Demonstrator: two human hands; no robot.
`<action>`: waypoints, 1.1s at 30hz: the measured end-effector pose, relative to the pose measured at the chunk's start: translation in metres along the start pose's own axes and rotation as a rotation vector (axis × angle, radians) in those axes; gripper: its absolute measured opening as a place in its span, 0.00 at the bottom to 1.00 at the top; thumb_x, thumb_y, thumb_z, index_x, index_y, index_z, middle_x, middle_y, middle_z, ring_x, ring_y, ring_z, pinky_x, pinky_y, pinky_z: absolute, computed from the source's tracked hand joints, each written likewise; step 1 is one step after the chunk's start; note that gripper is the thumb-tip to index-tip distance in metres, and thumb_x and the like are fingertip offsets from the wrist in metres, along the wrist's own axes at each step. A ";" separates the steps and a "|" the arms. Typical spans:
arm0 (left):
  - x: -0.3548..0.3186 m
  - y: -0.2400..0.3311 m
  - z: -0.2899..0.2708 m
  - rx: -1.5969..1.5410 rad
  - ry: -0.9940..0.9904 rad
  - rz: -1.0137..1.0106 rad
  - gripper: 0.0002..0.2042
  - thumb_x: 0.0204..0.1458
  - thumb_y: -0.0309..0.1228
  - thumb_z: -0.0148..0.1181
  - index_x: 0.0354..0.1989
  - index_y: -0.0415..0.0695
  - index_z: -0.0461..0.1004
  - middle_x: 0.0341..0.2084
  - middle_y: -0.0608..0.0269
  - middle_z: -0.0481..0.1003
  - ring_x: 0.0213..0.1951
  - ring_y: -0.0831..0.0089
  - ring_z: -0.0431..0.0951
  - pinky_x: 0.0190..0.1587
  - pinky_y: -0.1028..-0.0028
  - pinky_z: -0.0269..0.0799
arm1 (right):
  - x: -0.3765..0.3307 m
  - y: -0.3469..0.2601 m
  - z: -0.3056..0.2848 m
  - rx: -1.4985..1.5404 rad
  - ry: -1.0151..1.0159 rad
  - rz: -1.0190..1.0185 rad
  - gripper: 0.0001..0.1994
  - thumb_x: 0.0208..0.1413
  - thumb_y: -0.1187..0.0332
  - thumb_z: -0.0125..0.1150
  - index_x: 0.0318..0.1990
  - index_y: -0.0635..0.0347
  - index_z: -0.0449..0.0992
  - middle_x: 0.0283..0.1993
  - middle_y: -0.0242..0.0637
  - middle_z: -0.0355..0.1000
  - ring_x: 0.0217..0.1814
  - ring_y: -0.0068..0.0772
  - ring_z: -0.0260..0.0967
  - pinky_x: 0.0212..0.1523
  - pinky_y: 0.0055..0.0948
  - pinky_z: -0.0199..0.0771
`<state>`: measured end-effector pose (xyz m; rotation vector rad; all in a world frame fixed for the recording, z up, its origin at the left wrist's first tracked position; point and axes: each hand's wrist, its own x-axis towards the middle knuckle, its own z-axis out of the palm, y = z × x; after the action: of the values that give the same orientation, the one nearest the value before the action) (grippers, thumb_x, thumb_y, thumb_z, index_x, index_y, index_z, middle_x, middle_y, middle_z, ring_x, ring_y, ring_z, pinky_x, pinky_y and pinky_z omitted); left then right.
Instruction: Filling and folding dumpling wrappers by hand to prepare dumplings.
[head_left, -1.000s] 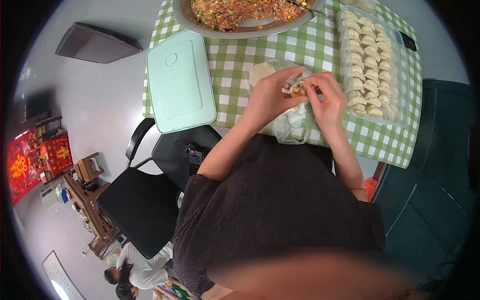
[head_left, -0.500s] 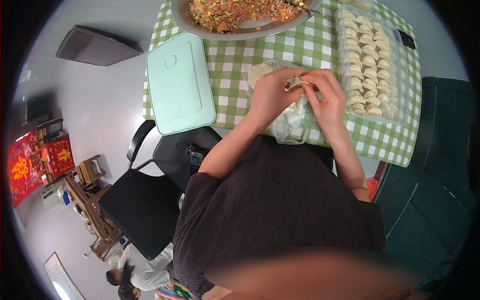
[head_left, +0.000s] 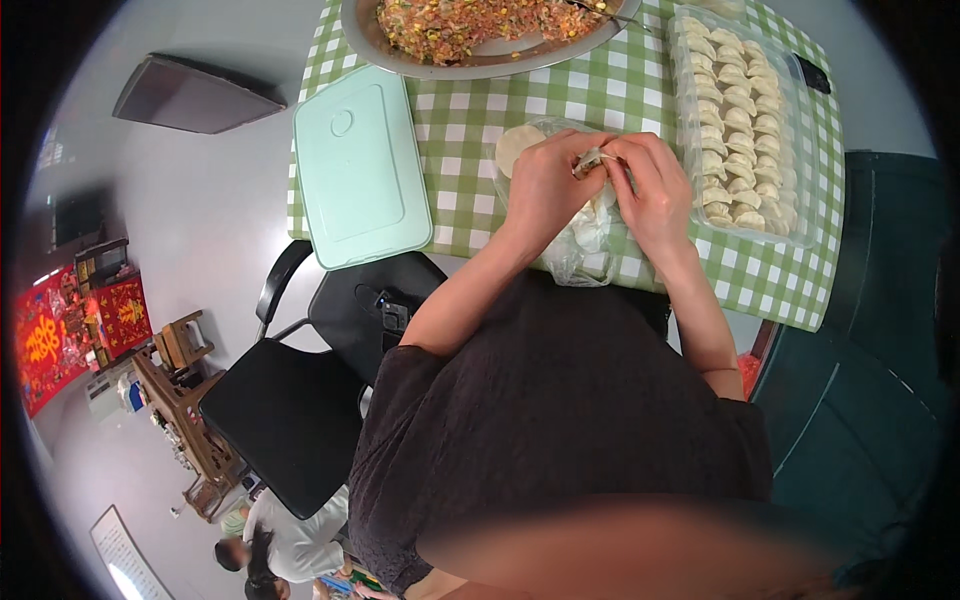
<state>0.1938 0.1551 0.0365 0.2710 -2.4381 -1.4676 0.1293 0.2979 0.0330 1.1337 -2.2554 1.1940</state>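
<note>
Between my two hands is a small pale dumpling [head_left: 590,160], its edge pinched by the fingers of both. My left hand [head_left: 548,183] curls around it from the left, and my right hand [head_left: 650,190] presses its thumb and fingers along the other side. Much of the dumpling is hidden by the fingers. Under my wrists lies a clear plastic bag [head_left: 583,262], and round dough wrappers [head_left: 517,148] show beside my left hand. A clear tray [head_left: 803,215] to the right holds rows of folded dumplings [head_left: 738,125].
A metal basin [head_left: 480,72] of chopped filling [head_left: 440,30] with a spoon stands at the far edge. On the left of the checked tablecloth [head_left: 460,130] lies a mint-green lid [head_left: 360,175]. Black chairs [head_left: 285,420] stand at the lower left; a person in white [head_left: 300,535] is behind them.
My fingers have shifted slightly along the dumpling's edge, and my right hand has turned a little. The rest of the table stays as it was.
</note>
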 end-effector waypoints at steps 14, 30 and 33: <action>0.007 -0.024 -0.008 -0.759 -0.161 -0.334 0.16 0.57 0.23 0.66 0.53 0.34 0.78 0.44 0.61 0.82 0.41 0.78 0.81 0.43 0.76 0.79 | -0.001 0.002 -0.032 0.095 -0.206 0.030 0.31 0.44 0.73 0.75 0.60 0.51 0.78 0.51 0.36 0.72 0.49 0.41 0.71 0.46 0.34 0.76; 0.006 -0.018 -0.011 -0.973 -0.307 -0.335 0.18 0.57 0.21 0.66 0.57 0.34 0.76 0.49 0.59 0.80 0.51 0.75 0.79 0.54 0.72 0.76 | 0.005 0.005 -0.022 0.071 -0.144 0.000 0.23 0.42 0.70 0.76 0.50 0.49 0.84 0.51 0.32 0.72 0.44 0.36 0.69 0.43 0.34 0.75; 0.008 -0.015 -0.017 -1.018 -0.339 -0.413 0.18 0.57 0.22 0.65 0.57 0.35 0.75 0.50 0.59 0.80 0.51 0.75 0.79 0.53 0.74 0.77 | 0.006 0.006 -0.023 0.124 -0.145 0.016 0.21 0.43 0.70 0.76 0.49 0.49 0.84 0.51 0.32 0.72 0.44 0.35 0.69 0.43 0.33 0.75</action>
<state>0.1925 0.1314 0.0325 0.3103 -1.5424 -2.8830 0.1195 0.3154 0.0470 1.2898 -2.3274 1.3122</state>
